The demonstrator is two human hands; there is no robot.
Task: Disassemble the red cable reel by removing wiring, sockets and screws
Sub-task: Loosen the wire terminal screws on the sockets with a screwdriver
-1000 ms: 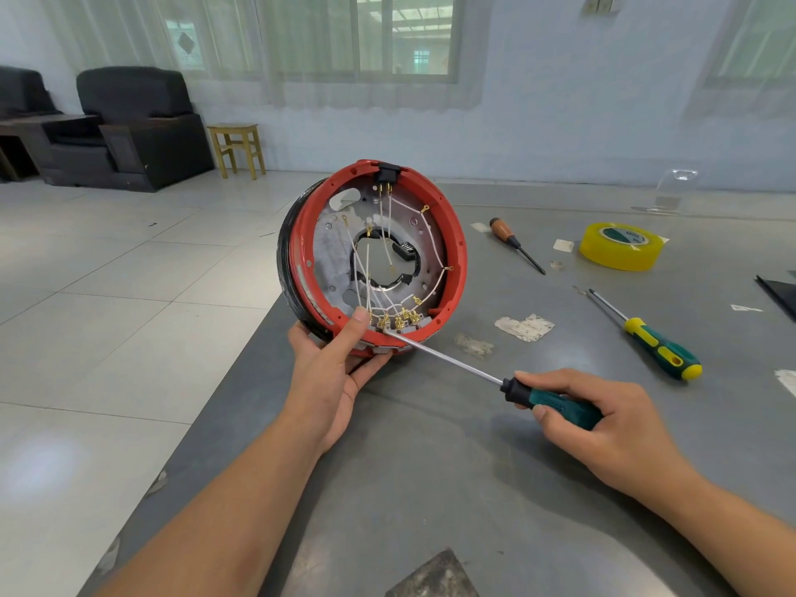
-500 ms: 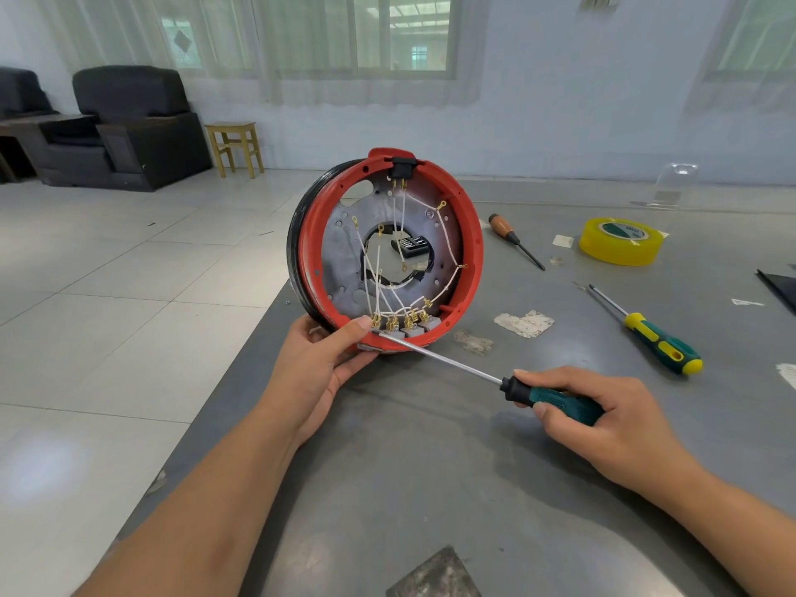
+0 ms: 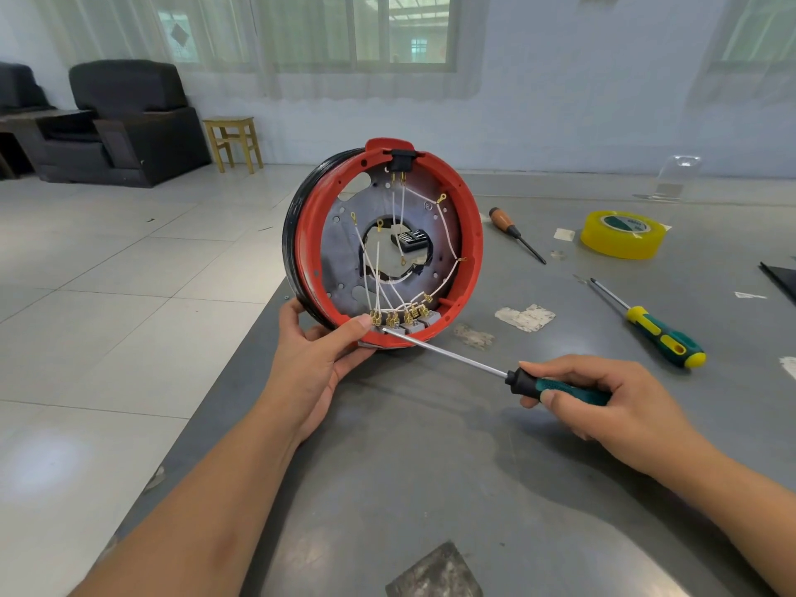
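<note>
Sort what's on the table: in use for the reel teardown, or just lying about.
In use: red cable reel, white wiring, green-handled screwdriver in right hand, left hand.
Lying about: yellow tape roll, wooden-handled screwdriver, yellow-green screwdriver.

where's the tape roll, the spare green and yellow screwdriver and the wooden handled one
tape roll [image 3: 620, 245]: head view, yellow outer wall.
green and yellow screwdriver [image 3: 665, 340]: head view, handle.
wooden-handled screwdriver [image 3: 502, 217]: head view, brown handle.

Bright, sharp daylight from the windows, floor glare, wide-angle bowing at the edges.
</note>
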